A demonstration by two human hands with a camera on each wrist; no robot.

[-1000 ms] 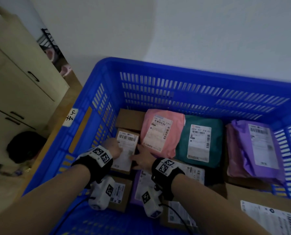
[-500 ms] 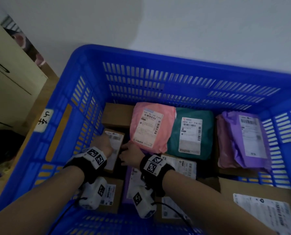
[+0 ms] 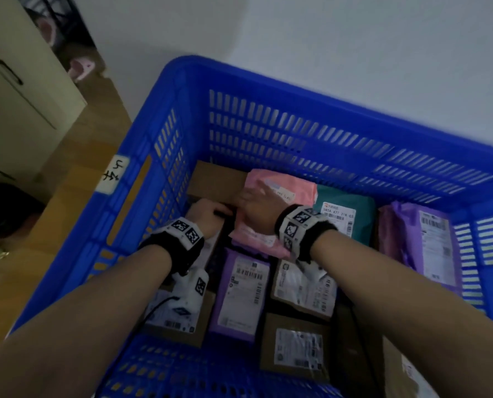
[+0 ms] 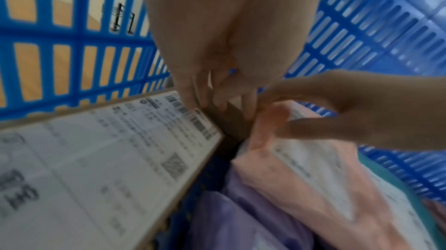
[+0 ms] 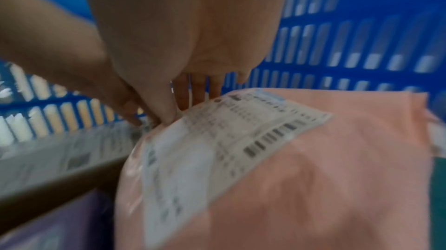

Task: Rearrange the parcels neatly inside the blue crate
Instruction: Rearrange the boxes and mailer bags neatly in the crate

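The blue crate [image 3: 297, 90] holds several parcels. My left hand [image 3: 208, 209] sits at the far end of a labelled cardboard box [image 4: 108, 149] by the left wall, its fingers [image 4: 205, 99] curled over the box's far edge. My right hand [image 3: 254, 196] is just to its right, on the far left corner of the pink parcel [image 3: 302, 185]. In the right wrist view the thumb and fingers [image 5: 193, 92] pinch that corner of the pink parcel [image 5: 313, 168]. The pink parcel's near end lies over a purple one.
A plain cardboard box [image 3: 213, 179] fills the far left corner. A teal parcel [image 3: 346, 208] and a purple bag [image 3: 417, 239] lie to the right. A purple mailer [image 3: 242, 297] and two labelled boxes [image 3: 302, 288] [image 3: 297, 346] lie nearer me. A cabinet [image 3: 15, 81] stands outside, left.
My right hand left the labelled box and moved forward to the pink parcel's far left corner. My left hand slid to the box's far end.
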